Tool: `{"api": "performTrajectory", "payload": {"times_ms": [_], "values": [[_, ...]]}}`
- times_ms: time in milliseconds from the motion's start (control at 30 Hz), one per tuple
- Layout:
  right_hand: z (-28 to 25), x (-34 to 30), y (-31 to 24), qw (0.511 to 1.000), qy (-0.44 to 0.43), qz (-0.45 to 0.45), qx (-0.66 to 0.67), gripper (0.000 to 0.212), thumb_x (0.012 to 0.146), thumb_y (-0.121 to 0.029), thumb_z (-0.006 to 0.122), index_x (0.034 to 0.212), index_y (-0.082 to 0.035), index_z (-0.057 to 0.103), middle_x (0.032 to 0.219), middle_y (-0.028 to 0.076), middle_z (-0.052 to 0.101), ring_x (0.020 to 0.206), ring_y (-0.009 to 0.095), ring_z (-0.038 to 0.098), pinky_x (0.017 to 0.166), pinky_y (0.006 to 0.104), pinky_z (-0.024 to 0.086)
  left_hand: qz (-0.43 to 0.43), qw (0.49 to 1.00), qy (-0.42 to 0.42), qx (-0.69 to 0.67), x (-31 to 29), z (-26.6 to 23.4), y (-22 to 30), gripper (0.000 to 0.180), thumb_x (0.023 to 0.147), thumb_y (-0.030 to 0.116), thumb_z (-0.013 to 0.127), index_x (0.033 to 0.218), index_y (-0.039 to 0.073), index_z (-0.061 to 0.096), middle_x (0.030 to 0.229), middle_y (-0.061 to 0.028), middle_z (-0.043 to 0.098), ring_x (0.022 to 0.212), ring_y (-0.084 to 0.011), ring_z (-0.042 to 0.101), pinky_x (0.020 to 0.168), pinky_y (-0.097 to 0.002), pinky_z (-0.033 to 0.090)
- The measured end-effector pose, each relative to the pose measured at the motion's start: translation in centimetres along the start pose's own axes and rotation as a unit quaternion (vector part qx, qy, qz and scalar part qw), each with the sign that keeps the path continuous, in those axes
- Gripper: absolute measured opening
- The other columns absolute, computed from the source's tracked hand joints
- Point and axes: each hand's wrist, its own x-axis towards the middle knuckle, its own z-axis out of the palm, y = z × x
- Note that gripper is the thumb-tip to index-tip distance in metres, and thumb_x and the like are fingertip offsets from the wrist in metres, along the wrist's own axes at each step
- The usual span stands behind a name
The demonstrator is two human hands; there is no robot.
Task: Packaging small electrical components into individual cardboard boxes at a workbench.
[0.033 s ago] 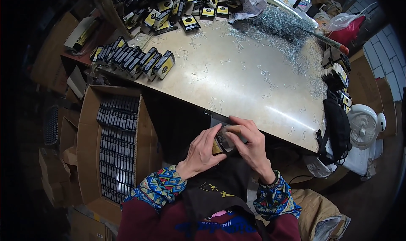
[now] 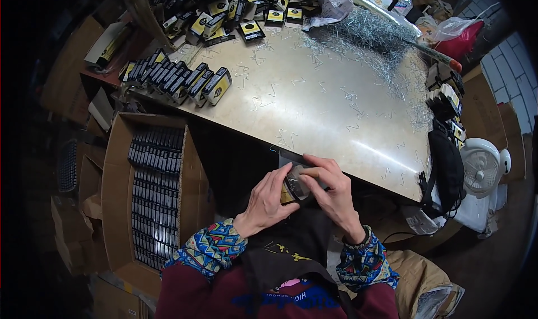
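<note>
Clear plastic packet (image 2: 295, 185), pinched by left hand (image 2: 268, 200), right hand (image 2: 330, 189)

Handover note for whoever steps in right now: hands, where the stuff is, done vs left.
Left hand: fingers on the left side of a small black-and-yellow pack, held at the near table edge.
Right hand: thumb and fingers pinching the same pack from the right and top.
Done, by the look of it: row of like packs standing at the table's left edge; carton on the floor to the left holds stacked rows.
Left: loose packs heaped at the far edge; pile of small metal clips far right. Whether the pack in hand is finished cannot be told.
</note>
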Motion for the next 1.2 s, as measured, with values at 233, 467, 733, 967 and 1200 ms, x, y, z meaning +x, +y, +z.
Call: {"api": "performTrajectory", "payload": {"times_ms": [233, 467, 733, 967, 1200], "values": [[1.0, -0.3, -0.6, 0.997, -0.026, -0.069, -0.023, 0.012, 0.077, -0.005, 0.074, 0.087, -0.001, 0.068, 0.124, 0.017, 0.062, 0.118, 0.032, 0.054, 0.097, 0.0398, 0.046, -0.008, 0.999, 0.041, 0.011, 0.1, 0.8, -0.2, 0.087, 0.062, 0.01, 0.082, 0.136, -0.003, 0.038, 0.113, -0.0222, 0.058, 0.1, -0.0386, 0.062, 0.086, -0.0408, 0.052], [0.2, -0.1, -0.6, 0.999, 0.051, -0.009, 0.005, 0.011, 0.078, -0.003, 0.073, 0.087, 0.0, 0.07, 0.119, 0.018, 0.064, 0.114, 0.033, 0.057, 0.092, 0.039, 0.049, -0.017, 0.999, 0.03, 0.006, 0.4, 0.2, 0.4, 0.085, 0.065, 0.012, 0.082, 0.136, -0.003, 0.038, 0.112, -0.0223, 0.058, 0.098, -0.0389, 0.063, 0.083, -0.0409, 0.053], [1.2, -0.8, -0.7, 0.999, 0.006, -0.011, 0.033, 0.013, 0.077, -0.003, 0.073, 0.088, -0.001, 0.069, 0.126, 0.017, 0.062, 0.118, 0.033, 0.054, 0.095, 0.039, 0.046, -0.002, 0.997, 0.071, 0.014, 0.8, 0.5, 0.6, 0.083, 0.066, 0.014, 0.083, 0.135, -0.002, 0.04, 0.112, -0.0213, 0.059, 0.097, -0.039, 0.063, 0.081, -0.0416, 0.054], [0.2, 0.1, -1.0, 0.998, 0.029, -0.008, -0.049, 0.011, 0.081, -0.003, 0.071, 0.091, 0.001, 0.07, 0.119, 0.017, 0.066, 0.11, 0.03, 0.06, 0.09, 0.0353, 0.049, -0.02, 0.999, 0.042, 0.018, 0.4, 0.4, 0.4, 0.088, 0.063, 0.011, 0.083, 0.137, -0.001, 0.038, 0.115, -0.0215, 0.058, 0.101, -0.0395, 0.062, 0.084, -0.0416, 0.053], [0.5, -2.4, -0.6, 0.992, 0.123, -0.016, -0.017, 0.02, 0.078, 0.001, 0.072, 0.099, 0.0, 0.073, 0.12, 0.019, 0.064, 0.104, 0.03, 0.063, 0.084, 0.0352, 0.052, -0.034, 0.996, 0.083, -0.009, 0.6, 0.5, 0.4, 0.09, 0.065, 0.011, 0.082, 0.14, 0.0, 0.035, 0.116, -0.0208, 0.058, 0.102, -0.0385, 0.062, 0.085, -0.0409, 0.053]]}}
